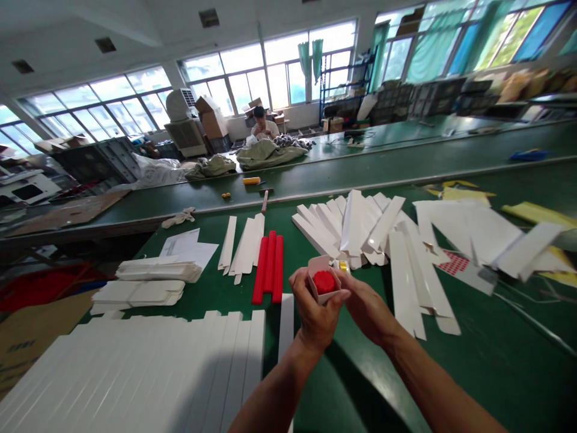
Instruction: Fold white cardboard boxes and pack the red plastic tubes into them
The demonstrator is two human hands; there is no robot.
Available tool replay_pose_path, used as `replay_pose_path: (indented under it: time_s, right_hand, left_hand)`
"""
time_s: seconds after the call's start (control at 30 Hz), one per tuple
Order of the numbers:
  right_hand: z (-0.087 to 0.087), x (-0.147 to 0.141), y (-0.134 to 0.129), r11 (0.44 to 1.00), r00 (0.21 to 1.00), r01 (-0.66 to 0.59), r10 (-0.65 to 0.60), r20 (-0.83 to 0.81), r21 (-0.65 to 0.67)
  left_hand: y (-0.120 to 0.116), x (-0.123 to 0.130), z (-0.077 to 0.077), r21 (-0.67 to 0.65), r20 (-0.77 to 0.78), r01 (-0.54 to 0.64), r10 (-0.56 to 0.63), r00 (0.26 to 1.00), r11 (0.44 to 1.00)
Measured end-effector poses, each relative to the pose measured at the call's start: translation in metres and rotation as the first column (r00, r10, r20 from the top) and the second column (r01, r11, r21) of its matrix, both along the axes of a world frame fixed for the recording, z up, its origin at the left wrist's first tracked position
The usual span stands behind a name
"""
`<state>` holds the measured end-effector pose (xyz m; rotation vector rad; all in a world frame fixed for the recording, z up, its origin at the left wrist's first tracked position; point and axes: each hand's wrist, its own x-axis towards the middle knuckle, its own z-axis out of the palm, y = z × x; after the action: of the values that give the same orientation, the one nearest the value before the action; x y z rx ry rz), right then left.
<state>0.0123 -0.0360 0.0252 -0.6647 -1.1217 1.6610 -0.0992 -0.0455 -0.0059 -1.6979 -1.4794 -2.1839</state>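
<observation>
On the green bench (455,361), among white card strips (135,385) and red rods (269,270), both hands work close together above the surface. The left hand (314,316) cups a small white carton (318,269) upright in a firm, narrow grip, its open top facing up and a red cap (324,281) seated squarely inside. The right hand (367,310) closes in narrowly against the carton's other side (how hard it presses is hidden from here).
</observation>
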Motion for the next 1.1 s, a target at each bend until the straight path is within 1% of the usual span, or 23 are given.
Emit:
replay_pose_path:
  time_s: [0.1, 0.2, 0.33, 0.4, 0.5, 0.57, 0.63, 0.7, 0.8, 0.83, 0.87, 0.9, 0.97, 1.03, 1.1]
  right_hand:
    - [-0.002, -0.015, 0.0, 0.997, 0.992, 0.04, -0.047, -0.12, -0.06]
    - [0.001, -0.026, 0.001, 0.994, 0.98, 0.036, -0.056, -0.193, -0.105]
    - [0.005, -0.033, 0.004, 0.985, 0.966, 0.07, -0.106, -0.235, -0.155]
    - [0.007, -0.034, 0.006, 0.984, 0.966, 0.089, -0.123, -0.229, -0.153]
    - [0.009, -0.034, 0.01, 0.99, 0.976, 0.093, -0.112, -0.188, -0.108]
    - [0.01, -0.035, 0.013, 0.991, 0.977, 0.119, -0.128, -0.168, -0.061]
    - [0.01, -0.037, 0.014, 0.984, 0.973, 0.179, -0.178, -0.15, -0.009]
    - [0.01, -0.039, 0.016, 0.968, 0.966, 0.246, -0.241, -0.098, 0.048]
    - [0.01, -0.042, 0.019, 0.936, 0.947, 0.317, -0.321, 0.002, 0.156]
    - [0.009, -0.043, 0.021, 0.924, 0.939, 0.335, -0.344, 0.016, 0.186]
    - [0.009, -0.044, 0.023, 0.911, 0.931, 0.355, -0.366, 0.016, 0.211]
    - [0.007, -0.045, 0.024, 0.899, 0.922, 0.375, -0.386, 0.007, 0.227]
    - [0.004, -0.046, 0.027, 0.879, 0.909, 0.41, -0.417, -0.023, 0.245]
    - [-0.001, -0.045, 0.028, 0.861, 0.903, 0.422, -0.425, -0.053, 0.283]
    - [-0.008, -0.043, 0.025, 0.857, 0.912, 0.404, -0.402, -0.075, 0.318]
  left_hand:
    - [0.001, 0.001, -0.003, 0.006, 0.029, 0.012, -0.012, 1.0, 1.0]
    - [0.001, 0.0, -0.005, -0.015, 0.028, 0.016, -0.015, 0.999, 1.0]
    - [0.002, -0.003, -0.006, 0.012, -0.006, 0.01, -0.01, 1.0, 1.0]
    - [0.004, -0.006, -0.004, 0.03, -0.044, 0.003, -0.002, 0.999, 1.0]
    - [0.004, -0.01, 0.003, 0.01, -0.106, 0.026, -0.025, 0.994, 1.0]
    - [0.003, -0.013, 0.009, -0.036, -0.095, 0.069, -0.072, 0.993, 0.997]
    - [0.003, -0.015, 0.016, -0.1, -0.045, 0.098, -0.103, 0.994, 0.99]
    - [0.004, -0.014, 0.02, -0.129, 0.033, 0.13, -0.127, 0.991, 0.983]
    - [0.006, -0.012, 0.021, -0.089, 0.184, 0.209, -0.19, 0.964, 0.974]
    - [0.007, -0.012, 0.021, -0.084, 0.212, 0.239, -0.217, 0.953, 0.967]
    - [0.008, -0.012, 0.02, -0.096, 0.206, 0.256, -0.233, 0.95, 0.962]
    - [0.008, -0.014, 0.02, -0.116, 0.162, 0.258, -0.238, 0.958, 0.959]
    - [0.009, -0.019, 0.019, -0.149, 0.006, 0.24, -0.242, 0.97, 0.959]
    - [0.009, -0.028, 0.02, -0.138, -0.148, 0.225, -0.245, 0.958, 0.964]
    - [0.009, -0.036, 0.022, -0.114, -0.252, 0.219, -0.241, 0.937, 0.969]
